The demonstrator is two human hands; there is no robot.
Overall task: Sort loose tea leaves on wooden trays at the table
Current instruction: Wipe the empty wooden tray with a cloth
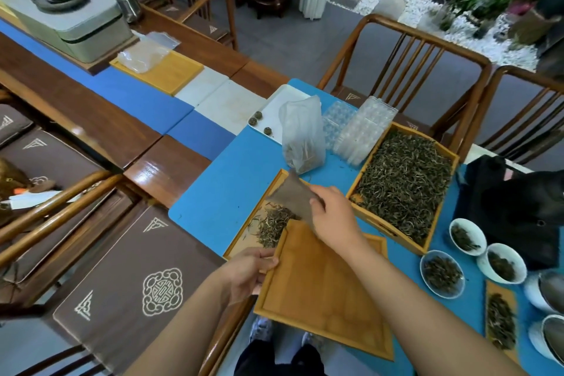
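My left hand (248,272) grips the left edge of an empty wooden tray (323,296), tilted up over a second wooden tray (244,241). A small pile of loose tea leaves (274,223) lies on that lower tray. My right hand (335,220) holds a flat grey scraper card (293,197) above the pile, at the upper tray's far edge. A deep wooden tray (451,162) to the right is heaped with dark tea leaves (403,180).
A clear plastic bag (302,134) with some leaves stands behind the trays, beside clear blister moulds (360,128). Three white bowls (442,275) with leaves and a small wooden dish (500,320) sit at right. A black cloth (512,204) lies far right. Wooden chairs surround the blue table.
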